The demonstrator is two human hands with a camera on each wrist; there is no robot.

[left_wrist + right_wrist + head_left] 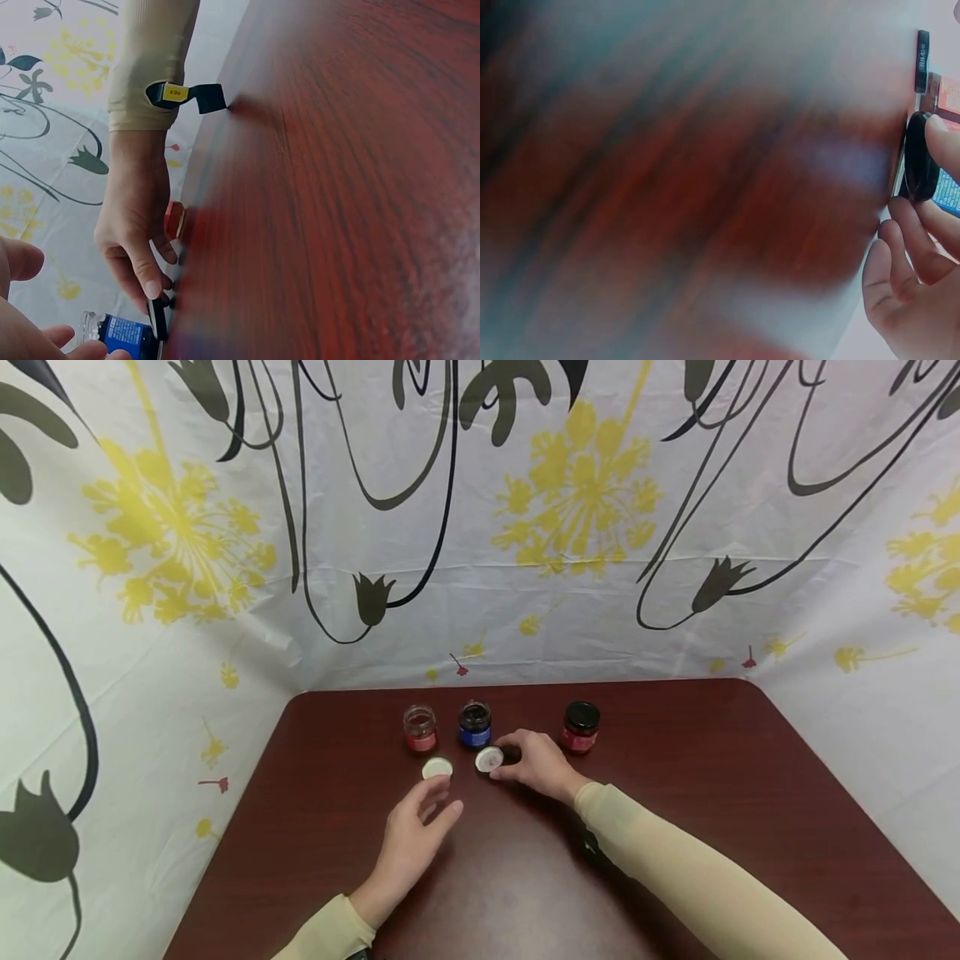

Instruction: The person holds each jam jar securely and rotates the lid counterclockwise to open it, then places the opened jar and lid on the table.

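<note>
Right hand (536, 764) pinches a black-rimmed lid (490, 760) by its edge, pale inside up. Left hand (416, 827), fingers loosely parted, grips nothing; a second lid (437, 767) lies at its fingertips, contact unclear. Beyond the hands stand an open blue-labelled jar (475, 737) and an open red-labelled jar (421, 741); right of them, a capped jar (579, 742). Risk: a forward slip could tip the blue-labelled jar. Walls round, apparently glass; table (510, 885) glossy, wood-grained.
</note>
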